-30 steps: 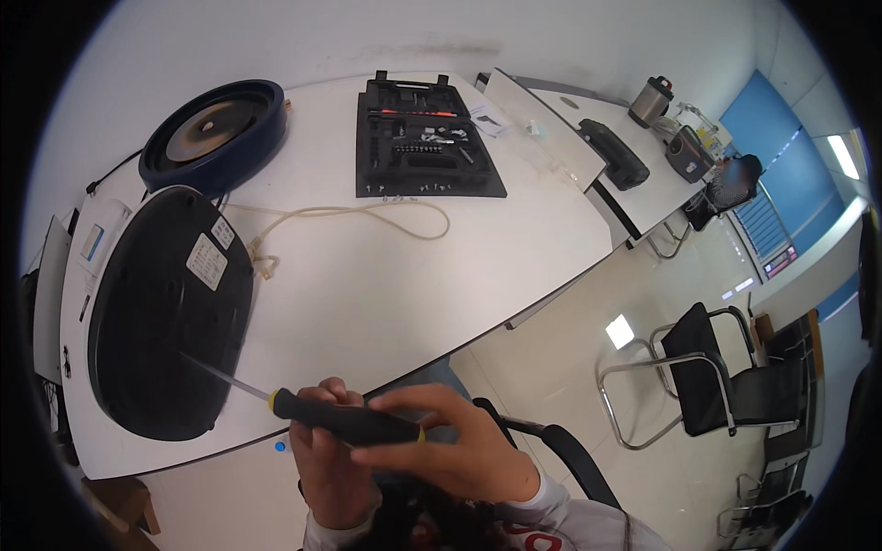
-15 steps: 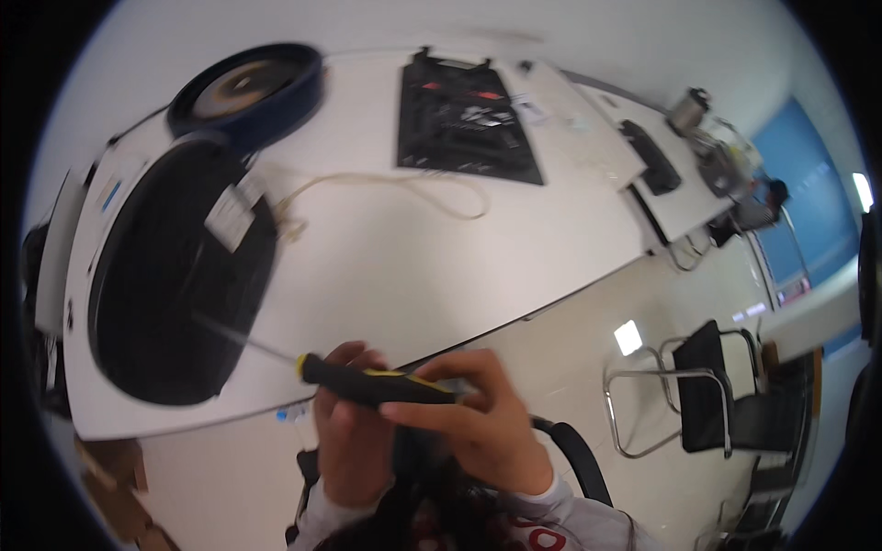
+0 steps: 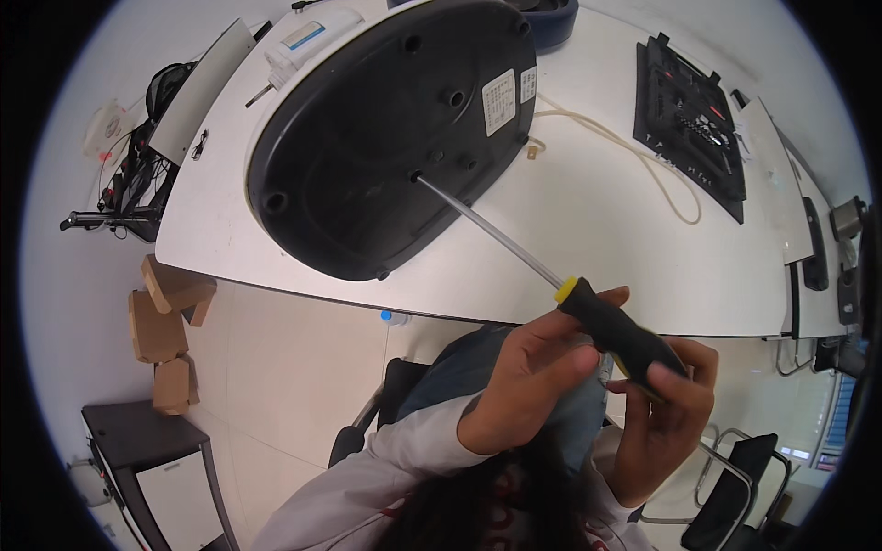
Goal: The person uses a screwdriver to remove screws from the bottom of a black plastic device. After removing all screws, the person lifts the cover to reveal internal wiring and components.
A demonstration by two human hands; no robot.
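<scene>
I hold a long screwdriver [image 3: 617, 332] with a black and yellow handle between both hands. The fingers of my left hand [image 3: 542, 375] close round the front of the handle, near the shaft. Toward its rear end, my right hand [image 3: 666, 409] grips the handle with thumb and fingers. The steel shaft slants up and left, and its tip meets a hole in a black oval base [image 3: 354, 188]. That base faces me with its underside, which has several holes and feet and two white labels [image 3: 499, 101]. A white part [image 3: 308, 39] shows behind its upper left edge.
A beige cord [image 3: 643, 156] loops across the white table [image 3: 588, 248]. Farther right lies an open black tool case [image 3: 691, 124]; a dark blue round housing [image 3: 554, 26] stands at the back. Cardboard boxes [image 3: 158, 326] and a dark side table [image 3: 147, 432] are at lower left.
The view has swung left, so the base sits higher and more central. The screwdriver, blurred before, now points up-left with its tip at a hole. Both hands keep hold of the handle.
</scene>
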